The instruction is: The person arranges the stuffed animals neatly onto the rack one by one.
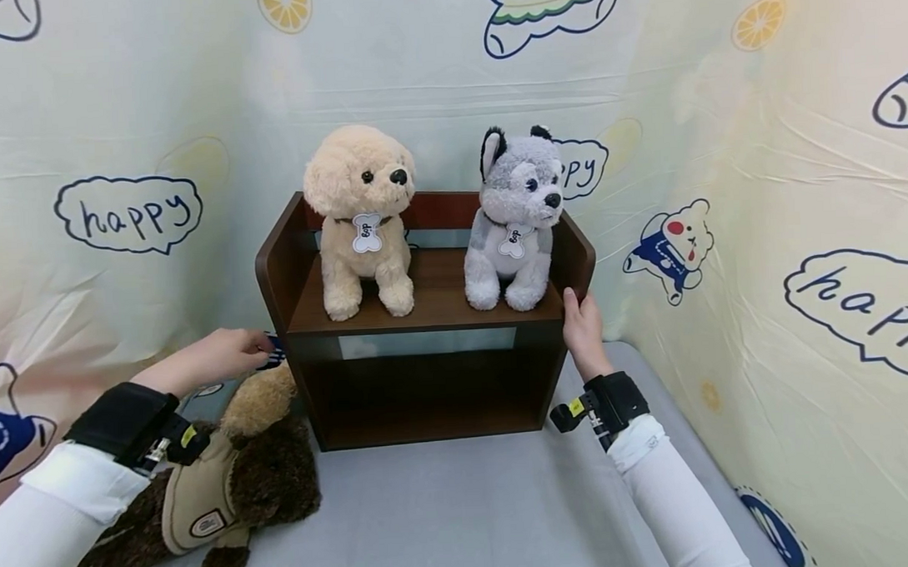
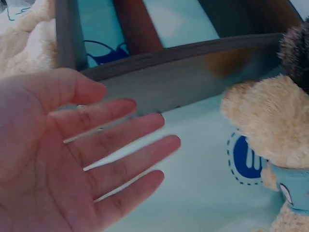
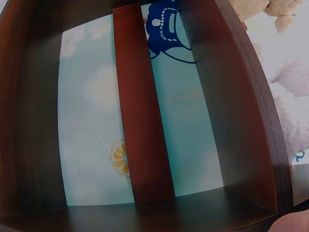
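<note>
A dark brown two-tier shelf (image 1: 425, 326) stands on the grey surface. On its upper board sit a cream plush dog (image 1: 358, 178) at left and a grey-and-white plush husky (image 1: 521, 181) at right, each with a bone-shaped "dog" tag. Beside the shelf's left panel is my left hand (image 1: 235, 355); in the left wrist view its fingers (image 2: 130, 159) are straight and spread, holding nothing. My right hand (image 1: 585, 333) touches the right panel, thumb along its front edge and the other fingers at the outer side, partly hidden. Only a thumb bit (image 3: 292, 222) shows in the right wrist view.
At the left lies a dark brown plush toy (image 1: 273, 473) in a beige top. A tan plush (image 2: 270, 121) in blue clothing is behind it, close to the shelf's left side. Patterned cloth (image 1: 416, 68) hangs behind and at both sides.
</note>
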Demonstrator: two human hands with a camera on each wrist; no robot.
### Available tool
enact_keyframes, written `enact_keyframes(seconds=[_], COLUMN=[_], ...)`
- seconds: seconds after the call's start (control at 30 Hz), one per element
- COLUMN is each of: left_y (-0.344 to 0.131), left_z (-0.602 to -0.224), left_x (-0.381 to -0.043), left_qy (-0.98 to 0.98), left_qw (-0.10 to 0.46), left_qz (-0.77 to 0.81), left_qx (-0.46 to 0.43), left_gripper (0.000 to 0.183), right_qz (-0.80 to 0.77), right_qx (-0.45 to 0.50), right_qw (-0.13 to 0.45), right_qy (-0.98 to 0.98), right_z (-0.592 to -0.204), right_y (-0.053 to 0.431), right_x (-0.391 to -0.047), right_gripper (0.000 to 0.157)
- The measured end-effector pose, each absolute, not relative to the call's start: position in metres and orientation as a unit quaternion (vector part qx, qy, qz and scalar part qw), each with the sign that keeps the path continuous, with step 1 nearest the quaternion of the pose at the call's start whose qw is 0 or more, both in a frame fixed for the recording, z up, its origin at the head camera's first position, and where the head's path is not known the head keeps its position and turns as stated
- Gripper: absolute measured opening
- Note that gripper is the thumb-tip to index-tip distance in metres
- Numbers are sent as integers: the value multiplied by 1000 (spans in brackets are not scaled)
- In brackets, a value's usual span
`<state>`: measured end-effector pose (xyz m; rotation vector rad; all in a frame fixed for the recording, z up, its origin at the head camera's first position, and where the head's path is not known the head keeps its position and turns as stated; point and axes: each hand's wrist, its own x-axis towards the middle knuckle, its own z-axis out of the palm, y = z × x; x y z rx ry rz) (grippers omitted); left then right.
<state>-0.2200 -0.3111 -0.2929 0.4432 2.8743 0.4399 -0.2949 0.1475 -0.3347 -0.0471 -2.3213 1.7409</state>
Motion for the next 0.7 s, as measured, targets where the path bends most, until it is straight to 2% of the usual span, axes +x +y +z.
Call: enact_keyframes(seconds=[0.13, 0.4, 0.7], left_y=[-314, -317, -319], left_z=[-300, -316, -327], left_x=[-215, -208, -196], left_qy=[970, 973, 974], left_qw=[109, 85, 84], left_qz=[151, 127, 114], left_qx=[156, 172, 177], left_gripper=[31, 29, 26], right_qz=[594, 596, 590], right_qx=[-17, -18, -16], right_qw=[118, 115, 116], right_qy=[-796, -795, -799], right_z=[-336, -334, -334], right_y=[147, 147, 147], right_x=[-296, -294, -294], right_gripper=[44, 46, 45])
